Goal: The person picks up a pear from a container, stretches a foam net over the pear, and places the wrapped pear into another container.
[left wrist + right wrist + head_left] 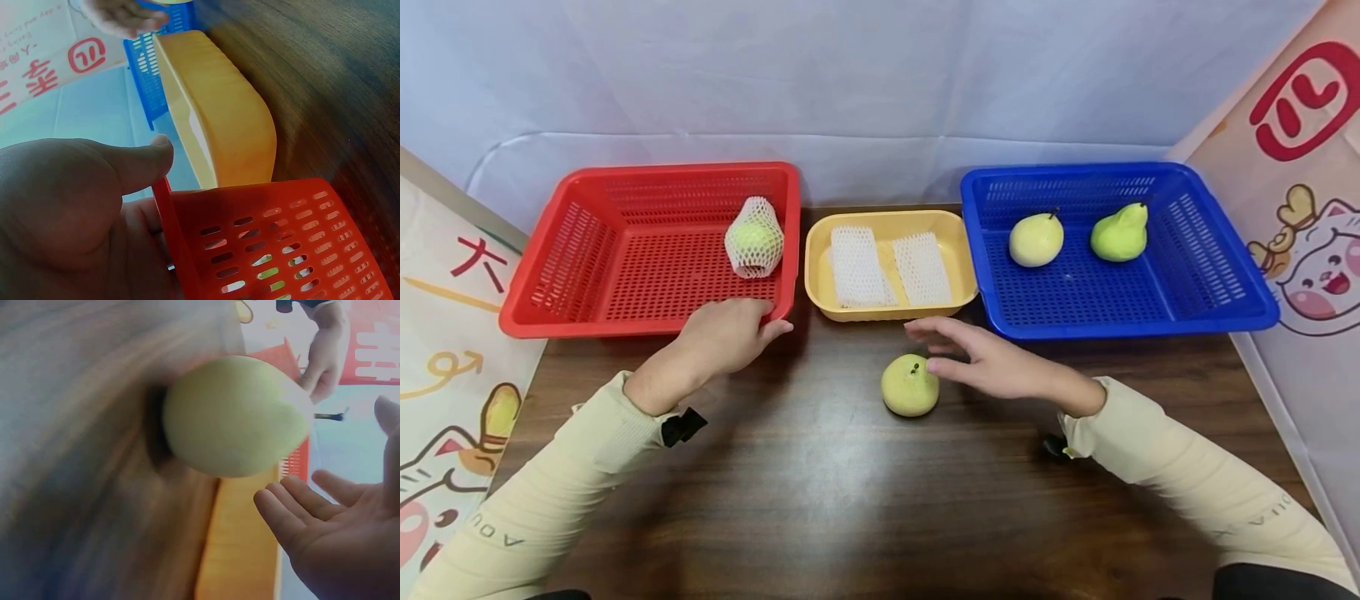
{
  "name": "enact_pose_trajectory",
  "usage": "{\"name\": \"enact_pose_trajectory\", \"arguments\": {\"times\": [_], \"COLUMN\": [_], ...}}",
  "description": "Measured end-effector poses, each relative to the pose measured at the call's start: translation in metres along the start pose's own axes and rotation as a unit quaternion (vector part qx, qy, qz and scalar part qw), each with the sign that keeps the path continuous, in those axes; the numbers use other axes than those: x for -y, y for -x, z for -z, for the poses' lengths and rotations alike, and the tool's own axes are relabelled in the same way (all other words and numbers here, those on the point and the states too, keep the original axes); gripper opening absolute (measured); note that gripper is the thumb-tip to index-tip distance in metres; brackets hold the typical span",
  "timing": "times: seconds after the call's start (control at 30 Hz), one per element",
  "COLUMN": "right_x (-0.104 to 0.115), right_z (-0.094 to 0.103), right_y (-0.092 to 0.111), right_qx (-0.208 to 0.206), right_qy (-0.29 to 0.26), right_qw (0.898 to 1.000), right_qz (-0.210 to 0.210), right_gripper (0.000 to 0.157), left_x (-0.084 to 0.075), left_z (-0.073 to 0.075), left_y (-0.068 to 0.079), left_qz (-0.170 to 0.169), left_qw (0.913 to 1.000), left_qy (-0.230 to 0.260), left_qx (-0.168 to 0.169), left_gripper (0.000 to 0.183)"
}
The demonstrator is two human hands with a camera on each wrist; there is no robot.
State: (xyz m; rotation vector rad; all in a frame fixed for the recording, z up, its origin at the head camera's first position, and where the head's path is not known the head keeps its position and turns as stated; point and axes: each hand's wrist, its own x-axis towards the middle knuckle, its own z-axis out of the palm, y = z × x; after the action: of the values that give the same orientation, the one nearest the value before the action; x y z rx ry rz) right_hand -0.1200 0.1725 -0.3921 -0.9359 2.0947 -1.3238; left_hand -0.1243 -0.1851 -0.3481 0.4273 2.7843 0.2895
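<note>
My left hand (721, 335) grips the near rim of the red basket (647, 327), thumb on the outer side and fingers over the edge, as the left wrist view shows. A yellow-green pear (910, 387) with a dark stem stands upright on the table. Just right of it hovers my right hand (992, 358), fingers spread and holding nothing. In the right wrist view, a gap separates those fingers (290, 509) from the pear (234, 419). Inside the red basket, at its right end, lies a green pear in a white foam net (755, 239).
Between the baskets sits a yellow tray (891, 314) with white foam net sleeves (859, 267) in it. At the right, a blue basket (1120, 327) holds a pale yellow pear (1036, 240) and a green pear (1120, 233). A pale curtain (880, 100) hangs behind the wooden table (850, 500).
</note>
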Motion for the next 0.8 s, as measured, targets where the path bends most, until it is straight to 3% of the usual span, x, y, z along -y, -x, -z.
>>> {"name": "enact_pose_trajectory", "arguments": {"times": [0.23, 0.43, 0.8], "right_x": [0.022, 0.044, 0.076], "right_z": [0.015, 0.028, 0.048], "right_y": [-0.012, -0.028, -0.072], "right_qx": [-0.012, -0.028, 0.003], "right_qy": [0.063, 0.111, 0.079], "right_qw": [0.998, 0.992, 0.985], "right_qz": [-0.019, -0.047, -0.155], "right_gripper": [0.036, 0.032, 0.033], "left_x": [0.0, 0.0, 0.0], "left_z": [0.001, 0.0, 0.0], "left_y": [0.0, 0.0, -0.001], "left_qz": [-0.001, 0.0, 0.002], "left_qw": [1.0, 1.0, 1.0], "left_qy": [0.002, 0.003, -0.001], "left_qx": [0.005, 0.005, 0.005], "left_gripper": [0.036, 0.036, 0.037]}}
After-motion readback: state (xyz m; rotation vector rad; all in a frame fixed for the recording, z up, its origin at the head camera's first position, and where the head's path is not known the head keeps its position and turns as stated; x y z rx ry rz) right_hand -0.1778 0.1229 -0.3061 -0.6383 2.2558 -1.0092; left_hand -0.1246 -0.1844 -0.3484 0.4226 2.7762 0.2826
